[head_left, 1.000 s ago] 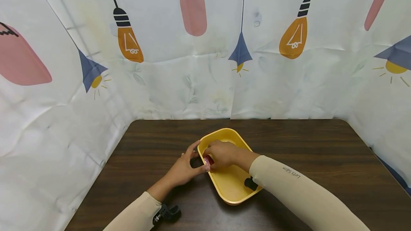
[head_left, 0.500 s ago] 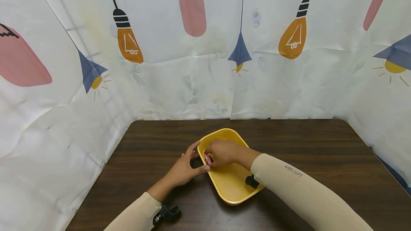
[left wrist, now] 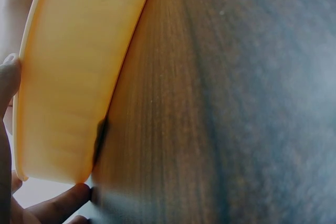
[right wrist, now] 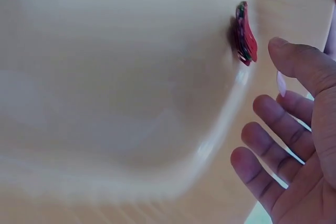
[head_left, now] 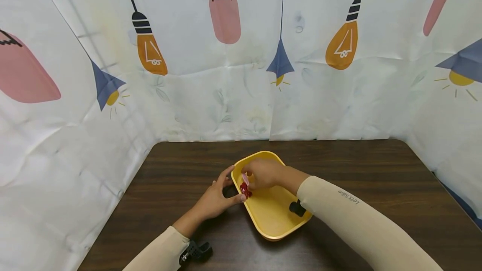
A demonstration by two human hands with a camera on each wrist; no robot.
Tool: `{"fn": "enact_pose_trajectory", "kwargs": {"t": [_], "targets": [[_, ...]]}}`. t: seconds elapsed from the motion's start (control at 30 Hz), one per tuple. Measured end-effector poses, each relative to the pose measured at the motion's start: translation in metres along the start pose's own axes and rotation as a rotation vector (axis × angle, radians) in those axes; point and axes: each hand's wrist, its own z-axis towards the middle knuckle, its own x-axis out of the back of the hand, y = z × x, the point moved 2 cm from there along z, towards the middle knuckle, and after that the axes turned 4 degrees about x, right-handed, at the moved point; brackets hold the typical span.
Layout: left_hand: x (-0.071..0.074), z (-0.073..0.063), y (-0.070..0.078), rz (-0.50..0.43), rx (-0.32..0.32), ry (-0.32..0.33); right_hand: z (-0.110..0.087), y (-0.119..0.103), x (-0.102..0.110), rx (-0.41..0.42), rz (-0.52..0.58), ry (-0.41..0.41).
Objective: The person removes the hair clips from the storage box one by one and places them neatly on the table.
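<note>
Right wrist: right fingers (right wrist: 299, 107) are pinching a pink piece (right wrist: 281, 84), likely light, best edge-held, at three o'clock; left fingers (head_left: 224, 174) are resting splayed.

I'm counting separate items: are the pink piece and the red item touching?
Apart: the right wrist view shows a clear gap between the pink piece and the red item.

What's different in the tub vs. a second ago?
The right hand has shifted slightly away from the person and now holds a pale pink piece, apart from the red bundle. The bundle shows more clearly, lying inside the yellow tub by its left side. Whether it moved, I can't tell. Unchanged: the tub's position, and the left hand at its rim.
</note>
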Motion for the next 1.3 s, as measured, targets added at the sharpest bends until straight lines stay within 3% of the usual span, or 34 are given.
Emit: {"fn": "enact_pose_trajectory", "kwargs": {"t": [0.43,0.83,1.3], "targets": [[-0.001,0.000,0.001,-0.012,-0.008,0.001,-0.001,0.005,0.010,0.036,0.005,0.054],[-0.002,-0.001,0.001,-0.015,-0.003,0.002,-0.008,0.006,0.024,-0.059,0.093,0.060],[-0.001,-0.001,0.001,-0.022,0.006,-0.007,-0.024,0.016,0.041,-0.102,0.171,0.115]]}}
